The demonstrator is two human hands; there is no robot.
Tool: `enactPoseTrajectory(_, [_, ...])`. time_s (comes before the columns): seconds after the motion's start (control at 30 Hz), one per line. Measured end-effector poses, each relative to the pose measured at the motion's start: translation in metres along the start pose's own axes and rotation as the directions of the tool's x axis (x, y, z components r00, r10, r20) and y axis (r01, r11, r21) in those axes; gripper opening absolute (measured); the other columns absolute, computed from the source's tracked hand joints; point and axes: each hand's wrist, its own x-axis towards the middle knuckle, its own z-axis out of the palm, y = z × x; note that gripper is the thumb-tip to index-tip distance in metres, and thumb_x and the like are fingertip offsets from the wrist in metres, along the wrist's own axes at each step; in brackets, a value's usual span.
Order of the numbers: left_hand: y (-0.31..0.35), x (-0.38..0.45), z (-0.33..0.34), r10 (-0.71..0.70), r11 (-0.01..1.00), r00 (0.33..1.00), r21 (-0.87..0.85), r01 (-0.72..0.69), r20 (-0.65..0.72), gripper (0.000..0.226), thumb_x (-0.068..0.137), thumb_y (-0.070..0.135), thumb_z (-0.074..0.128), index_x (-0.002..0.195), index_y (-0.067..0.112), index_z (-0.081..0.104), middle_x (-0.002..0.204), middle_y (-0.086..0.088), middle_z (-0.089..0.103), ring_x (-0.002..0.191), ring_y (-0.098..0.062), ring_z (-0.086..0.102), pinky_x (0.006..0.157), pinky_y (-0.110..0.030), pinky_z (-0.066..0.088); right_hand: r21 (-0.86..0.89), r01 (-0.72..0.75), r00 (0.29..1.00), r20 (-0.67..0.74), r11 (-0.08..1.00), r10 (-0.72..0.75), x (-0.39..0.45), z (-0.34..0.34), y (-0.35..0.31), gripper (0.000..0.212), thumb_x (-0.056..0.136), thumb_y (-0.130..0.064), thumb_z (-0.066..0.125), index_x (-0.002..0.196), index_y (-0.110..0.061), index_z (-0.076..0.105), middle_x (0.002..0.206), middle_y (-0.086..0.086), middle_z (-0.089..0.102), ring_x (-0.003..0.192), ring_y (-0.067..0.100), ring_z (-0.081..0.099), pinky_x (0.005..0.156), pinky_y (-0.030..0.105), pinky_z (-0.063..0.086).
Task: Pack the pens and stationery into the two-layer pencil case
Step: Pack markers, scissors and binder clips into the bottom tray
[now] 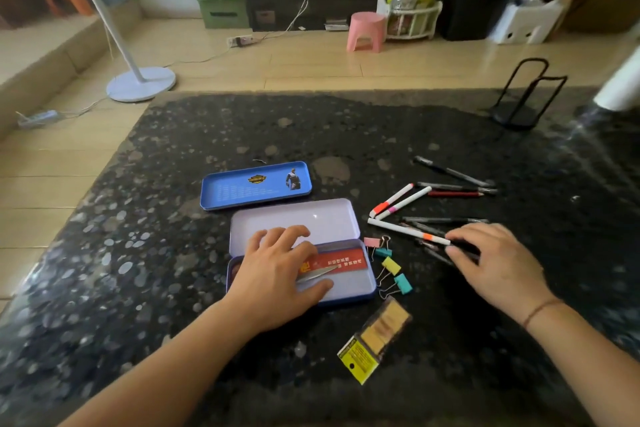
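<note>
Speckled black stone makes up the table [180, 253], and from the head view everything for the job is spread across its middle. The pencil case [349, 288] lies open just in front of the person, its pale lid [311, 218] folded back flat on the far side. Inside the near half sits a red card [343, 262] with a silvery metal piece [317, 274] lying across it; I cannot tell what that piece is. A separate blue tray [254, 185], printed with a badge and a small figure, lies apart just beyond the lid.

The left hand [277, 274] lies flat over the left part of the case, fingers spread and fairly straight, thumb along the near rim, gripping nothing. The right hand [491, 263] is down among the pens on the right, fingers loosely extended with their tips touching the dark pens [445, 219] there; whether it has actually taken hold of one I cannot tell, as the hand is blurred.

Three white markers [401, 203] with orange or pink bands lie fanned beside the case, and further back are a black pen [450, 170] and a red pencil [453, 194]. Four binder clips [391, 265], pink, teal, yellow and teal, sit in a line touching the case's right end. A small yellow-labelled packet [374, 340] lies nearer the person. At the table's far right stands a black wire holder [519, 104].
</note>
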Motion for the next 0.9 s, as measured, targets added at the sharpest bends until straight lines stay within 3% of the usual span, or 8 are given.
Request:
enactPoseTrajectory(0.13, [-0.004,-0.007,0.001,-0.003,0.997,0.999,0.080,0.007,-0.050,0.050,0.081,0.073,0.041,0.105,0.034,0.060,0.137,0.007,0.047,0.125,-0.022,0.042,0.108,-0.051,0.032,-0.078,0.006,0.999,0.037,0.997,-0.003,0.012,0.016,-0.017,0.027,0.088,-0.041,0.058,0.111,-0.029,0.066,0.106,-0.011,0.063,0.101,0.012,0.052,0.083,0.031,0.047])
enactPoseTrajectory(0.37, [-0.039,-0.054,-0.006,-0.033,0.994,0.996,0.101,0.041,-0.086,0.047,0.086,0.066,0.043,0.108,0.031,0.064,0.141,0.000,0.045,0.129,-0.029,0.037,0.110,-0.053,0.027,-0.027,-0.038,0.991,-0.127,0.999,0.034,0.007,0.016,-0.022,0.018,0.085,-0.030,0.065,0.100,-0.022,0.072,0.093,-0.005,0.066,0.091,0.017,0.052,0.073,0.032,0.043])
enactPoseTrajectory(0.5, [-0.044,-0.063,-0.008,0.045,0.990,0.998,0.136,-0.038,-0.042,0.051,0.087,0.067,0.045,0.116,0.029,0.064,0.136,0.001,0.051,0.124,-0.029,0.044,0.107,-0.056,0.029,0.093,0.259,0.949,-0.212,0.961,-0.235,0.005,0.019,-0.058,0.015,0.082,-0.026,0.069,0.095,-0.020,0.074,0.089,-0.004,0.065,0.086,0.018,0.051,0.074,0.036,0.046])
enactPoseTrajectory(0.6, [-0.046,-0.068,-0.008,0.091,0.986,0.996,0.139,-0.087,-0.020,0.044,0.087,0.064,0.048,0.117,0.035,0.061,0.129,0.007,0.054,0.119,-0.023,0.050,0.108,-0.054,0.029,0.033,0.385,0.911,-0.172,0.922,-0.375,0.007,0.037,-0.092,0.011,0.080,-0.028,0.073,0.090,-0.023,0.074,0.086,-0.004,0.060,0.081,0.019,0.048,0.067,0.037,0.045])
enactPoseTrajectory(0.77, [-0.052,-0.074,-0.003,0.106,0.986,0.994,0.131,-0.107,0.015,0.042,0.088,0.056,0.049,0.126,0.038,0.055,0.134,0.005,0.052,0.120,-0.021,0.051,0.108,-0.057,0.031,0.034,0.334,0.940,-0.082,0.942,-0.330,0.012,0.060,-0.111,0.009,0.081,-0.032,0.071,0.089,-0.028,0.073,0.082,-0.007,0.056,0.078,0.017,0.045,0.064,0.035,0.044])
enactPoseTrajectory(0.9, [-0.055,-0.076,-0.004,0.099,0.990,0.995,0.102,-0.102,0.029,0.040,0.089,0.052,0.047,0.126,0.039,0.054,0.137,0.006,0.049,0.125,-0.019,0.048,0.110,-0.057,0.030,0.038,0.374,0.927,0.004,0.927,-0.374,0.011,0.065,-0.114,0.012,0.083,-0.039,0.067,0.090,-0.032,0.073,0.083,-0.013,0.057,0.082,0.016,0.046,0.066,0.033,0.039])
